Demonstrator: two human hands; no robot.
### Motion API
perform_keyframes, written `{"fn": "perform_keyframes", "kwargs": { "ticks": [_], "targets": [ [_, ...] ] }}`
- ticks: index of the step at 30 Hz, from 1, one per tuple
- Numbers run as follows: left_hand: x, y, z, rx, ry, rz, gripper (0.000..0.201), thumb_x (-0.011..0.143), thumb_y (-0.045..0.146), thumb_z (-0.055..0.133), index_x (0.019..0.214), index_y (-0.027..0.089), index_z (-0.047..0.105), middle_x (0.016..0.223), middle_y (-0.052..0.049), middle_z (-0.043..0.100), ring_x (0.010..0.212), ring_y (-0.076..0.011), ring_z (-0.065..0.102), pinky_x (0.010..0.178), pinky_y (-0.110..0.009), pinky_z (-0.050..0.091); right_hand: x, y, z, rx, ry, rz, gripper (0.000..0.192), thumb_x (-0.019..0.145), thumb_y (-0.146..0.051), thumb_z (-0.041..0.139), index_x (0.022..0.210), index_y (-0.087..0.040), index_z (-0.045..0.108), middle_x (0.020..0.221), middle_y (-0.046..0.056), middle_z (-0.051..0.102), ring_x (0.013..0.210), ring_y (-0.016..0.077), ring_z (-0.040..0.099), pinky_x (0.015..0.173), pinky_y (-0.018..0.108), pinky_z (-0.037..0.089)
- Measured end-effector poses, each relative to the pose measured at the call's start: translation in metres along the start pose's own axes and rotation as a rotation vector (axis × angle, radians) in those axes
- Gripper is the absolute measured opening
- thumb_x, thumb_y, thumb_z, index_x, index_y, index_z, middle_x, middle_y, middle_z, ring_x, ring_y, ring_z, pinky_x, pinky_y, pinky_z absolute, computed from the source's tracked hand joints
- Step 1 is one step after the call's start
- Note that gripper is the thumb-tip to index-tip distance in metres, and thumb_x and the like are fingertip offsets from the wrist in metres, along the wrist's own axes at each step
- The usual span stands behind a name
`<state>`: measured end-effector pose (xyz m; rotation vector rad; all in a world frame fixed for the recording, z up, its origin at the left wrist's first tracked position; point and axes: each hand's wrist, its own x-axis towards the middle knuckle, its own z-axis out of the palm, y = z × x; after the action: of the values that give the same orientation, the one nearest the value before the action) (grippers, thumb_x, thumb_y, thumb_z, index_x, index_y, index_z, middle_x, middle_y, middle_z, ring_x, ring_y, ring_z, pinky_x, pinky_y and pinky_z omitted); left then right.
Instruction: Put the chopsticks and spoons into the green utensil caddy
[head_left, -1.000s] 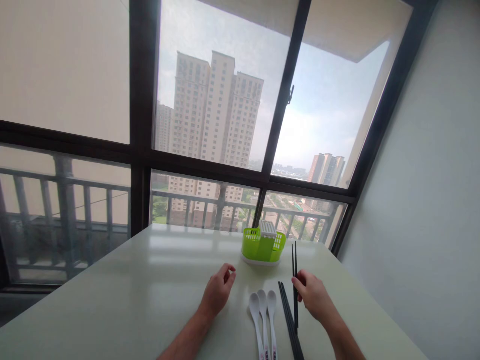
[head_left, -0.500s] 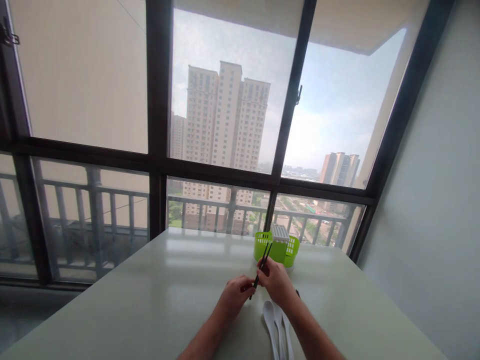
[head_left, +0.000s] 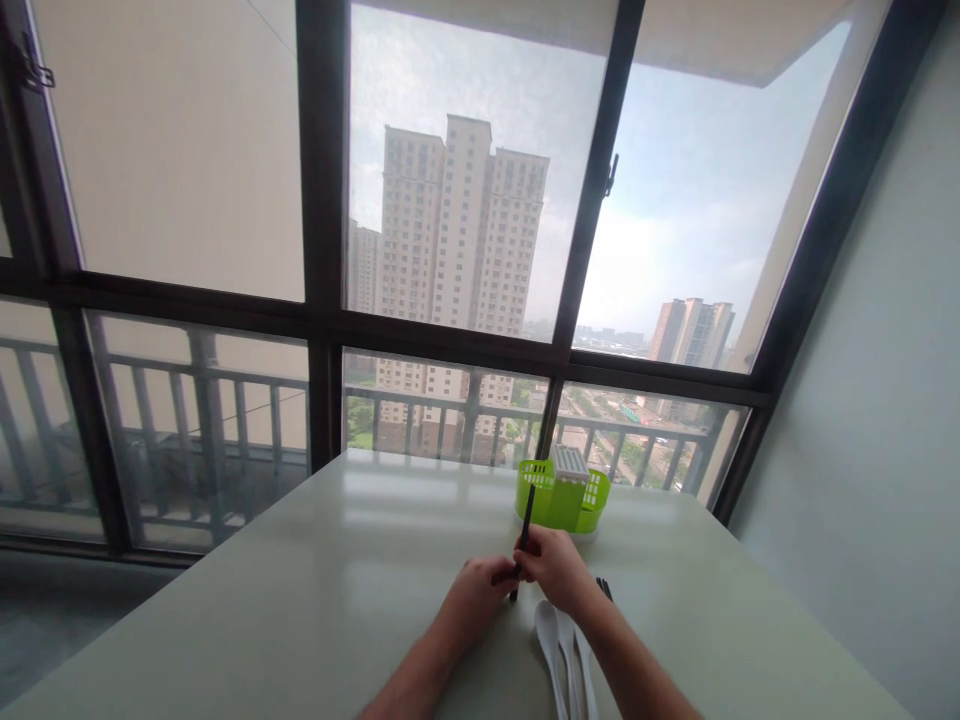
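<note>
Chopsticks [head_left: 524,530] held upright between both hands above the table [head_left: 300,600].

Grip state: the right hand [head_left: 553,568] is closed on the lower part of the chopsticks, and the left hand [head_left: 480,585] is closed on them just beside it, fingers touching the sticks near their lower ends. The sticks rise almost vertically in front of the green basket [head_left: 562,495], their tips level with its rim. Handling, as a judgement: the chopsticks appear thin, stiff, light and smooth, so they may slide against each other; a pinch low on the shafts with both sticks aligned should give control. White spoons [head_left: 559,650] lie just beside the right wrist, with more dark chopsticks [head_left: 604,588] behind it. No brand, label or writing can be read.
</note>
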<state>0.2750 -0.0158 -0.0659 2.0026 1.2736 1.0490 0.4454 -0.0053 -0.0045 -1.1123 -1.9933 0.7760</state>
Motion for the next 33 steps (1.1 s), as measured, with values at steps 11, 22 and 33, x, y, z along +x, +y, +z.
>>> {"fn": "perform_keyframes", "kwargs": {
  "ticks": [11, 22, 33],
  "targets": [
    [-0.002, 0.004, -0.002, 0.094, 0.032, 0.043, 0.017, 0.082, 0.02, 0.057, 0.08, 0.023, 0.073, 0.076, -0.001, 0.072, 0.07, -0.0163, 0.061, 0.068, -0.024, 0.039, 0.004, 0.003, -0.007, 0.223, 0.102, 0.03, 0.022, 0.083, -0.038, 0.065, 0.08, -0.016, 0.063, 0.071, 0.002, 0.067, 0.061, 0.0186, 0.068, 0.056, 0.024, 0.054],
    [-0.001, 0.004, 0.002, 0.069, 0.025, 0.03, 0.019, 0.083, 0.022, 0.056, 0.082, 0.02, 0.074, 0.082, -0.003, 0.074, 0.077, -0.0184, 0.063, 0.071, -0.025, 0.041, 0.031, -0.02, -0.041, 0.314, 0.158, 0.095, 0.039, 0.074, -0.051, 0.075, 0.085, -0.015, 0.064, 0.072, 0.004, 0.069, 0.065, 0.0234, 0.071, 0.059, 0.03, 0.061],
    [-0.003, 0.001, 0.016, -0.054, 0.265, -0.07, 0.049, 0.091, 0.034, 0.054, 0.138, 0.022, 0.055, 0.109, -0.005, 0.069, 0.086, -0.0171, 0.064, 0.086, -0.03, 0.048, 0.091, -0.047, -0.107, 0.062, 0.238, 0.003, 0.032, 0.079, -0.046, 0.073, 0.084, -0.014, 0.07, 0.072, 0.005, 0.071, 0.067, 0.0216, 0.072, 0.06, 0.025, 0.06]
  ]
}}
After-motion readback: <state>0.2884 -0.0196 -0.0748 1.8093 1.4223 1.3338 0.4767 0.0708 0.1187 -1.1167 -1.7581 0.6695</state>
